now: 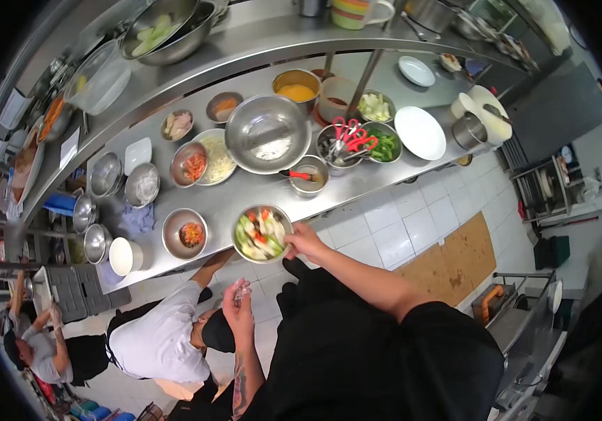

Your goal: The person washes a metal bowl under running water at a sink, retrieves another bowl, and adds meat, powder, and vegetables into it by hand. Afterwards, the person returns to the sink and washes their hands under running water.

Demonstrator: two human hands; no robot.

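Observation:
My right hand (304, 242) grips the rim of a metal bowl (261, 234) of chopped vegetables, with green, white and red pieces in it, at the counter's front edge. Below and left of that bowl, my left hand (238, 303) is raised with its fingers curled together and white grains on the fingertips. Whatever lies inside its fingers is too small to make out. Left of the vegetable bowl stands a metal bowl (184, 234) with diced orange and red bits. Behind it are a large empty metal bowl (268, 133) and a small pot (308, 176) with a red-handled brush.
Red-handled scissors (352, 133), a bowl of green slices (381, 142) and a white plate (420, 133) stand on the right of the counter. A steel shelf (245, 59) runs above. At lower left, a co-worker (157, 330) in a white shirt bends close by; others work farther left.

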